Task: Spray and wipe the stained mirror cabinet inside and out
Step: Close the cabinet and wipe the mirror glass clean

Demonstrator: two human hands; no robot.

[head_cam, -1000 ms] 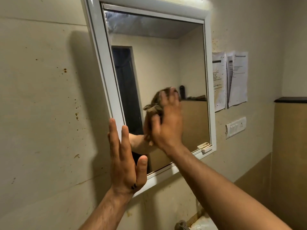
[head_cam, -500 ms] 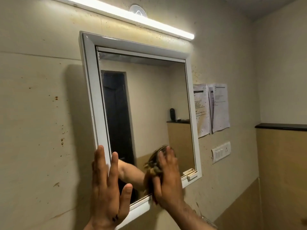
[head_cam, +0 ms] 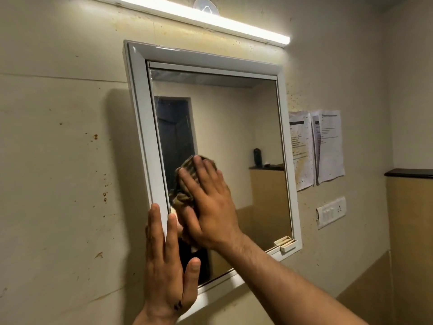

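Observation:
The white-framed mirror cabinet [head_cam: 140,113] hangs on the wall with its door closed. My right hand [head_cam: 208,207] presses a brown striped cloth [head_cam: 186,181] flat against the lower left of the mirror glass [head_cam: 234,137]. The cloth is mostly hidden under my palm and fingers. My left hand [head_cam: 167,270] lies flat, fingers straight, against the lower left corner of the frame. It holds nothing. No spray bottle is in view.
Brown splatter stains dot the beige wall [head_cam: 70,184] left of the cabinet. A lit tube light [head_cam: 210,19] runs above. Two stained paper sheets [head_cam: 316,146] and a white switch plate [head_cam: 330,211] sit to the right. A dark ledge [head_cam: 410,172] is at far right.
My right hand has moved the cloth left and up on the glass, from the lower middle toward the left edge. My left hand stays braced on the frame. The view has tilted upward.

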